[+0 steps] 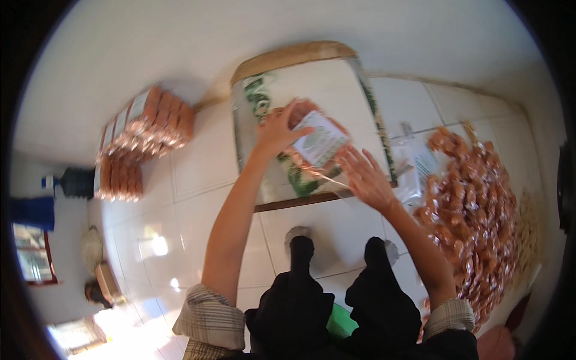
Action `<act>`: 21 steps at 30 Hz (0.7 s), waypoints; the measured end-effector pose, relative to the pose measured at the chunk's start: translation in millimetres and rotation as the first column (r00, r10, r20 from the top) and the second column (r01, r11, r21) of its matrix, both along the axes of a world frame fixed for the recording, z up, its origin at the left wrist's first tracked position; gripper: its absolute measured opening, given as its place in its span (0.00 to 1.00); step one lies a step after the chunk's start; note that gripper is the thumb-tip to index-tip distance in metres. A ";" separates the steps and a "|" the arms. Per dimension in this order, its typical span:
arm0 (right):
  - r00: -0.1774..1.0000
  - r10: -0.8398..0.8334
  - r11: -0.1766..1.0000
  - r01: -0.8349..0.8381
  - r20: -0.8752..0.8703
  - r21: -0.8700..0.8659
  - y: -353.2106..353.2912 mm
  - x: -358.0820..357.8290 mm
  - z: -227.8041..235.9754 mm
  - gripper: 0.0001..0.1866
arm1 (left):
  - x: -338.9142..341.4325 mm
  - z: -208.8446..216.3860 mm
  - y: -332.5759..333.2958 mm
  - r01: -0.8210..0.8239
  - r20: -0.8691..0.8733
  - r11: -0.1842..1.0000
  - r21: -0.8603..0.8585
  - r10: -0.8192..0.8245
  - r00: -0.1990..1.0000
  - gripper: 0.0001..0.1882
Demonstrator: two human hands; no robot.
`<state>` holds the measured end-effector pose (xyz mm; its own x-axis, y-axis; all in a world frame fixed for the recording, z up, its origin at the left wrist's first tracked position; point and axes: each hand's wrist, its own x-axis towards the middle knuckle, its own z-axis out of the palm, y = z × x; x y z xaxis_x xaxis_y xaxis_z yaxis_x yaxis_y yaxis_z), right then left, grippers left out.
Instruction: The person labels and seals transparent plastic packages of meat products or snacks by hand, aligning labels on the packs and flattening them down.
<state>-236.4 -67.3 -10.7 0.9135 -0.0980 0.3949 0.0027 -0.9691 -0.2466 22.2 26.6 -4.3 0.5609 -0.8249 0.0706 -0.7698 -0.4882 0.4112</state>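
Note:
A clear plastic pack of reddish-brown pieces with a white and green label lies tilted on a low table. My left hand grips the pack's left side, its thumb over the label and its fingers along the top edge. At the lower right corner, my right hand rests against the plastic with its fingers stretched out. A thin pale strip runs from the pack's lower edge toward that hand; I cannot tell what it is.
Stacked filled packs stand on the tiled floor at left, near a large dark bottle. A big heap of small wrapped reddish-brown bundles lies at right, beside clear plastic bags with labels. Something green shows between my legs.

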 end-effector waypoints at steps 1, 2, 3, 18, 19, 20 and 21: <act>1.000 -0.031 0.999 0.031 -0.001 0.014 3.2 -21.7 2.6 0.36 | -6.3 3.0 -0.3 -0.023 0.167 0.998 -0.052 0.031 0.986 0.50; 0.998 -0.066 0.997 0.066 -0.004 0.033 6.9 -43.9 3.4 0.36 | -15.2 6.9 -0.5 -0.034 0.321 0.993 -0.109 0.068 0.945 0.49; 0.992 -0.122 0.991 0.121 0.015 0.061 8.1 -64.2 6.2 0.32 | -26.5 17.5 -3.4 0.053 0.354 0.980 -0.194 0.020 0.935 0.45; 0.314 -0.870 0.096 0.864 -0.380 0.494 -17.3 -279.3 -144.2 0.24 | -352.0 -133.2 -79.8 0.632 -0.541 0.765 -0.121 -0.585 0.605 0.31; 0.312 -0.880 0.095 0.854 -0.357 0.512 -19.8 -274.9 -151.4 0.25 | -365.4 -154.5 -84.4 0.536 -0.575 0.834 -0.135 -0.506 0.643 0.33; 0.309 -0.886 0.091 0.847 -0.346 0.523 -20.6 -270.9 -156.6 0.26 | -378.5 -167.2 -87.3 0.462 -0.581 0.873 -0.158 -0.461 0.671 0.34; 0.310 -0.890 0.092 0.839 -0.334 0.536 -21.5 -265.4 -160.8 0.28 | -388.0 -179.6 -91.8 0.380 -0.586 0.907 -0.180 -0.410 0.699 0.35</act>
